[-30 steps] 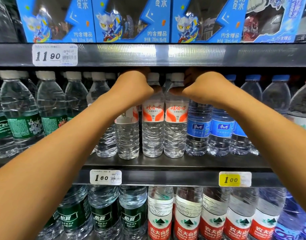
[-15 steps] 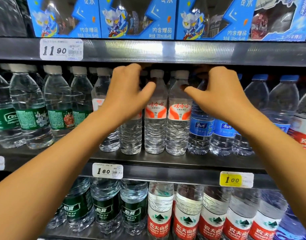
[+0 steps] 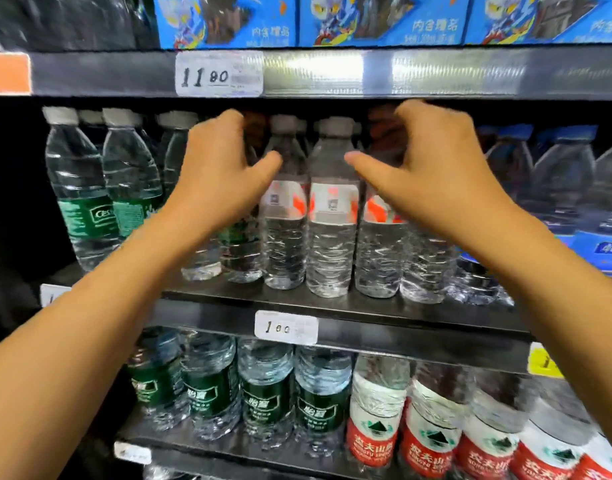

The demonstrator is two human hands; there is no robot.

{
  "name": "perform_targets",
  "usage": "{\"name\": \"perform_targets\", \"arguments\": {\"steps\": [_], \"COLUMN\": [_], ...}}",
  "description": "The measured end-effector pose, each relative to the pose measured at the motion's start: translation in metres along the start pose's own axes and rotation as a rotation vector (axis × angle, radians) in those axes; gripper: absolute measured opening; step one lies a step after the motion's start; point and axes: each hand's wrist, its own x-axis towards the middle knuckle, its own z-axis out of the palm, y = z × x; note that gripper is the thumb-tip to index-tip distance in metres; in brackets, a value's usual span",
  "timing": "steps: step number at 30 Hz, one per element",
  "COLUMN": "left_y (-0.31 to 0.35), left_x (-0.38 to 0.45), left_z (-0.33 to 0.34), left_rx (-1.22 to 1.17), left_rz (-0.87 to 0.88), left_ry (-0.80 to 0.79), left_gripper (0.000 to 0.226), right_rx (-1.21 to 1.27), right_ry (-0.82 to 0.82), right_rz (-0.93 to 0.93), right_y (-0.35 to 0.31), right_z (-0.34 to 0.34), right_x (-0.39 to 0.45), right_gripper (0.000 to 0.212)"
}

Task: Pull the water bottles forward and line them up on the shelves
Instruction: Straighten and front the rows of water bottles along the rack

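Note:
On the middle shelf (image 3: 412, 336) stand rows of clear water bottles. My left hand (image 3: 221, 181) reaches in over a green-labelled bottle (image 3: 242, 251); its fingers curl over the hidden top and the thumb sticks out to the right. My right hand (image 3: 436, 181) does the same on a red-and-white labelled bottle (image 3: 379, 258), thumb pointing left. Between the two thumbs stand two more red-and-white labelled bottles (image 3: 285, 244) (image 3: 332, 251), near the shelf's front edge. The picture is blurred by motion.
Green-labelled bottles (image 3: 86, 202) fill the shelf's left part and blue-capped ones (image 3: 574, 188) the right. The shelf above carries blue gift boxes (image 3: 377, 19) close over the caps. The shelf below holds dark green-labelled bottles (image 3: 266, 393) and red-labelled bottles (image 3: 432, 445).
My view has swung left and closer to the shelf. Both hands have moved apart from the two middle bottles, each onto the neighbouring bottle, thumbs spread.

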Motion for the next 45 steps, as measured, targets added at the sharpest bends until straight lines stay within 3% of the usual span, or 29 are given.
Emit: {"name": "perform_targets", "arguments": {"steps": [10, 16, 20, 26, 32, 36, 40, 45], "left_y": [-0.009, -0.009, -0.013, -0.014, -0.008, -0.007, -0.012, -0.015], "left_x": [0.028, 0.035, 0.040, 0.043, 0.040, 0.043, 0.045, 0.046], "left_z": [-0.006, -0.002, 0.003, 0.009, 0.003, -0.001, -0.003, 0.005], "left_rx": [-0.058, -0.027, -0.009, -0.012, 0.041, 0.032, -0.046, 0.021], "left_rz": [0.085, 0.070, 0.072, 0.091, 0.083, 0.041, -0.035, 0.005], "left_ry": [-0.255, -0.359, -0.348, -0.324, -0.384, -0.494, -0.499, -0.395], "left_gripper": [0.041, 0.043, 0.029, 0.031, 0.046, 0.033, 0.028, 0.032], "right_rx": [-0.280, -0.284, -0.261, -0.154, -0.018, -0.107, -0.248, -0.010], "right_ry": [-0.082, -0.160, -0.230, -0.308, -0.330, -0.323, -0.313, -0.336], "right_rz": [0.252, 0.249, 0.314, 0.383, 0.536, 0.489, 0.377, 0.489], "right_y": [-0.034, -0.035, -0.036, -0.032, -0.025, -0.028, -0.029, -0.022], "right_z": [0.031, 0.035, 0.031, 0.021, 0.008, 0.012, 0.022, 0.021], "right_x": [0.025, 0.037, 0.040, 0.040, 0.039, 0.039, 0.040, 0.042], "right_gripper": [0.058, 0.040, 0.038, 0.047, 0.038, 0.048, 0.061, 0.063]}}
